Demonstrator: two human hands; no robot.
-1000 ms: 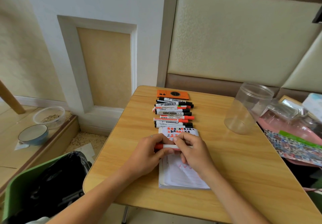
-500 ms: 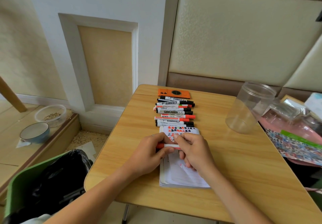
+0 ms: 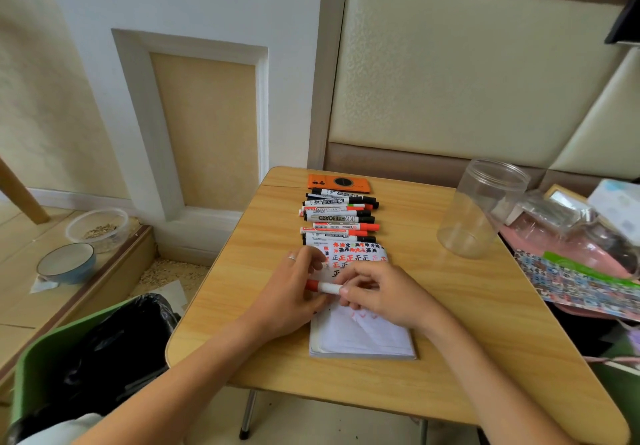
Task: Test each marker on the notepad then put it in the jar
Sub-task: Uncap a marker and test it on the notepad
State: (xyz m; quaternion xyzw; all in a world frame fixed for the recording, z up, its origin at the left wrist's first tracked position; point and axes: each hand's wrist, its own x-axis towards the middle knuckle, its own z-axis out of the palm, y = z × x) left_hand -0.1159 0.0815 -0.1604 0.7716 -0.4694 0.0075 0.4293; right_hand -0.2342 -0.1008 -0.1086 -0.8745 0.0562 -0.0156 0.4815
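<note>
Head view. Since a second ago the two hands have stayed together over the notepad [image 3: 360, 334] with the red marker [image 3: 323, 286] held crosswise between them; the grip has shifted only slightly, the marker sitting a touch more exposed at its red left end. The left hand [image 3: 291, 292] holds the red end, fingers curled round it. The right hand [image 3: 384, 294] pinches the white barrel with curled fingers. Whether the cap is on or off cannot be told; the right end is hidden under the fingers. Judgement: this marker is at the capping or uncapping stage, not yet headed for the jar.

The notepad lies near the table's [image 3: 485, 323] front edge, centre; faint red marks show on the open page.

Containers: the clear jar [image 3: 479, 207] stands toward the table's right edge, tilted in this wide view, with nothing visible inside. The row of markers [image 3: 339, 218] lies beyond the notepad, toward the far edge, untested ones outside the jar.
</note>
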